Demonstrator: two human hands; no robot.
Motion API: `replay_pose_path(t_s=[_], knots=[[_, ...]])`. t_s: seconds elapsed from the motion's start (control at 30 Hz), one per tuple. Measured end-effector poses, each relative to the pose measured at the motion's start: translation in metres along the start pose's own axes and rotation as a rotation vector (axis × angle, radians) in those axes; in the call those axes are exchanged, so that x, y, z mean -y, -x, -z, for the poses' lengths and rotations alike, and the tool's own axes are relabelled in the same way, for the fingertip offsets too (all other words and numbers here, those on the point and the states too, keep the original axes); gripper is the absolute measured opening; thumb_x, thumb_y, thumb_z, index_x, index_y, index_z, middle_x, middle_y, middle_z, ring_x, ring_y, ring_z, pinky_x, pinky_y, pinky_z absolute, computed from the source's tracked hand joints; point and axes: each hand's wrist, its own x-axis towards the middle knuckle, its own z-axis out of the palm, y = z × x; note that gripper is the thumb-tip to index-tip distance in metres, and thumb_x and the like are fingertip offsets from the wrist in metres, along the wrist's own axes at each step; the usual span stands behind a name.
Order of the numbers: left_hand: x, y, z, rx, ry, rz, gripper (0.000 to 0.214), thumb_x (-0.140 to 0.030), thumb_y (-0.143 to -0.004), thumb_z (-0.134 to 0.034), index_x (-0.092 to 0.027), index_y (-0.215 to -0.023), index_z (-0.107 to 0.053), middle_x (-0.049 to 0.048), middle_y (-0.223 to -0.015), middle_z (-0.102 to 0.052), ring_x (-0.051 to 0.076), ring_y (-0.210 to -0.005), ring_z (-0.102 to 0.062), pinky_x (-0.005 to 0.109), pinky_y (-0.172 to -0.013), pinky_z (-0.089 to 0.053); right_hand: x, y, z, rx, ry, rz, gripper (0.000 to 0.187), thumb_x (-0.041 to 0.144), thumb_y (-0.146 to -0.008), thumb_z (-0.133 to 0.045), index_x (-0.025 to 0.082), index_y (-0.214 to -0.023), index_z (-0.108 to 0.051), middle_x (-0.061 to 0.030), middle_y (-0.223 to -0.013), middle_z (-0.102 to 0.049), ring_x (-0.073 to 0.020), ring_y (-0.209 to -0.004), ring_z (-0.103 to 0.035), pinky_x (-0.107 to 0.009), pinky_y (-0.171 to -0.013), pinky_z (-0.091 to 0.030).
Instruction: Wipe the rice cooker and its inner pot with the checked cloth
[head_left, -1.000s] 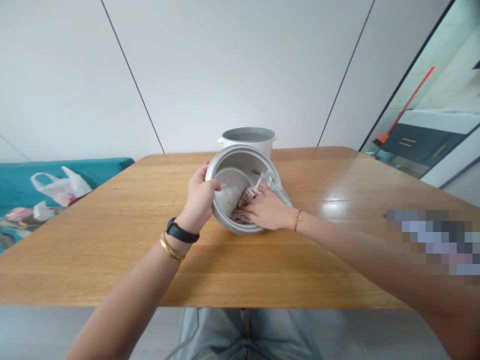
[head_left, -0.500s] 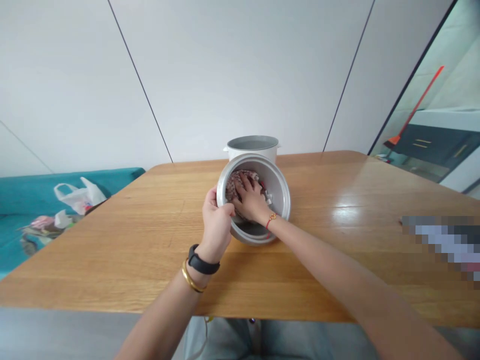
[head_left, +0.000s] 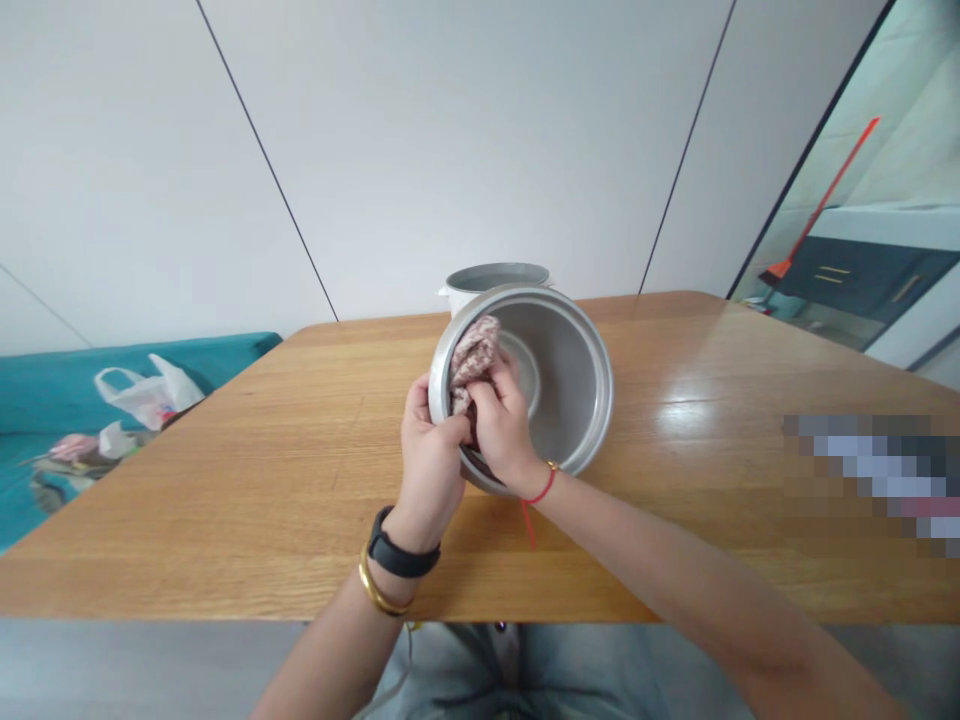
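A round metal inner pot (head_left: pixel 570 390) is tilted with its open mouth toward me, above the wooden table (head_left: pixel 262 500). My left hand (head_left: pixel 429 462) grips the pot's left rim, thumb curled over the edge. My right hand (head_left: pixel 501 425) is inside the pot near that rim, fingers closed on a pinkish checked cloth (head_left: pixel 472 355) pressed against the inner wall. A black band and a gold bangle sit on my left wrist, a red string on my right.
A white rice cooker body (head_left: pixel 491 280) stands open behind the pot at the table's far edge. White plastic bags (head_left: pixel 146 395) lie on a teal sofa at the left. A blurred patch covers the table's right side. A red broom leans beyond the doorway at right.
The pot has been tipped further toward me and raised. My right hand has moved with the cloth from the pot's bottom and right side to its upper left inner wall.
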Motion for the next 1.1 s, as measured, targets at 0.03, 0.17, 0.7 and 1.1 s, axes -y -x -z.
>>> replay_pose_path(t_s=[0.03, 0.17, 0.7, 1.1], knots=[[0.000, 0.000, 0.000, -0.002, 0.014, -0.007, 0.046, -0.003, -0.048, -0.059, -0.021, -0.091, -0.056, -0.0054, -0.078, -0.060, 0.009, -0.068, -0.052, 0.017, -0.062, -0.043, 0.006, 0.000, 0.002, -0.066, 0.133, 0.091, 0.048, 0.027, -0.094, -0.030, 0.018, -0.135, -0.055, -0.0136, -0.141, -0.046, -0.0252, -0.133, -0.043, -0.042, -0.115, -0.035], [0.003, 0.002, 0.001, 0.031, 0.036, 0.059, 0.051, -0.006, -0.052, -0.061, -0.024, -0.100, -0.055, -0.0041, -0.084, -0.060, 0.010, -0.069, -0.055, 0.018, -0.060, -0.043, 0.015, -0.015, 0.016, -0.026, 0.546, 0.381, 0.047, 0.032, -0.096, -0.039, 0.032, -0.139, -0.059, -0.0041, -0.155, -0.037, -0.0306, -0.143, -0.031, -0.051, -0.121, -0.023], [-0.021, 0.001, 0.011, -0.014, -0.267, -0.336, 0.051, -0.007, -0.057, -0.060, -0.025, -0.105, -0.063, 0.0043, -0.111, -0.068, 0.027, -0.117, -0.060, 0.035, -0.093, -0.052, -0.031, -0.060, 0.093, -0.364, 0.537, 0.154, 0.060, 0.034, -0.089, -0.053, 0.020, -0.146, -0.045, -0.0186, -0.137, -0.051, -0.0325, -0.128, -0.048, -0.052, -0.108, -0.040], [-0.022, -0.006, 0.021, 0.331, -0.770, -0.879, 0.085, -0.024, -0.072, -0.081, -0.032, -0.146, -0.041, 0.0113, -0.164, -0.029, 0.034, -0.156, -0.005, 0.059, -0.124, -0.008, -0.012, 0.006, 0.060, -0.205, -0.664, -0.639, 0.045, 0.027, -0.066, -0.069, 0.023, -0.109, -0.056, -0.0038, -0.096, -0.071, -0.0212, -0.079, -0.070, -0.037, -0.077, -0.060]])
